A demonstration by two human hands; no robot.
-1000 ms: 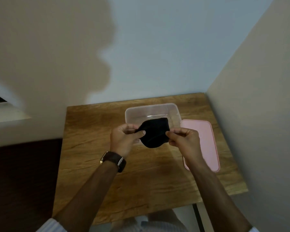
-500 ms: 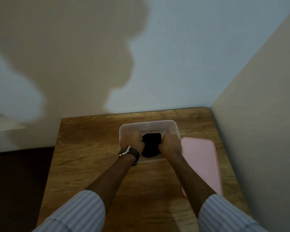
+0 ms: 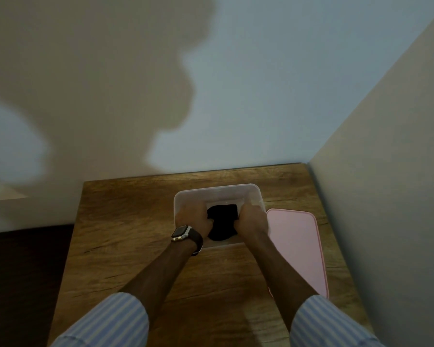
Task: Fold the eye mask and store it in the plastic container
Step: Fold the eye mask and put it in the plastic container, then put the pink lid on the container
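Observation:
A clear plastic container [image 3: 217,191] stands on the wooden table near the back wall. The folded black eye mask [image 3: 222,221] lies inside it. My left hand [image 3: 193,219], with a watch on the wrist, grips the mask's left side. My right hand [image 3: 252,220] grips its right side. Both hands reach down into the container, and their fingers hide the mask's edges.
A pink lid [image 3: 296,249] lies flat on the wooden table [image 3: 125,241] just right of the container. A wall closes the table's right side and another its back. The table's left edge drops to a dark floor.
My hands moved forward and down from above the table, carrying the folded mask into the container. In the last half second they have barely moved.

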